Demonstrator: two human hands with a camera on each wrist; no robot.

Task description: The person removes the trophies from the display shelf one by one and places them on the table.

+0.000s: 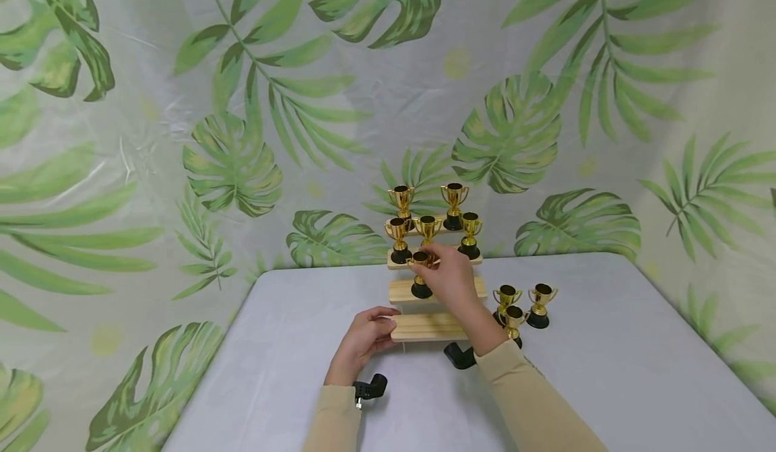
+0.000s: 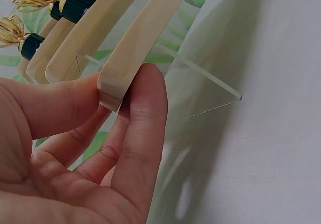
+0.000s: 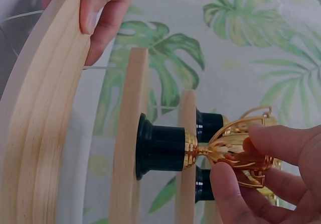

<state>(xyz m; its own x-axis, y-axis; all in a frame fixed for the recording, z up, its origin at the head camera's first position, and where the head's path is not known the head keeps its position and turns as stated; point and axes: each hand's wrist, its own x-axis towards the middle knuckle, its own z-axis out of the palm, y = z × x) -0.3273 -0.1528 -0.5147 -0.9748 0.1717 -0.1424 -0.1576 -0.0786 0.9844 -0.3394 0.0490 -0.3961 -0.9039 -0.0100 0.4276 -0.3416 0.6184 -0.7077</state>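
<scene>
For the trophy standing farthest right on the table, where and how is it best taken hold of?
Probably by its gold cup, pinched from above and the right. The rightmost trophy stands upright on its black base, so the flared cup is uppermost and exposed; the other two trophies stand to its left, leaving less room there.

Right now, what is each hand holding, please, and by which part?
The right hand pinches a black-based gold trophy by its cup; the left hand grips the lowest pale wooden shelf by its left end.
</scene>
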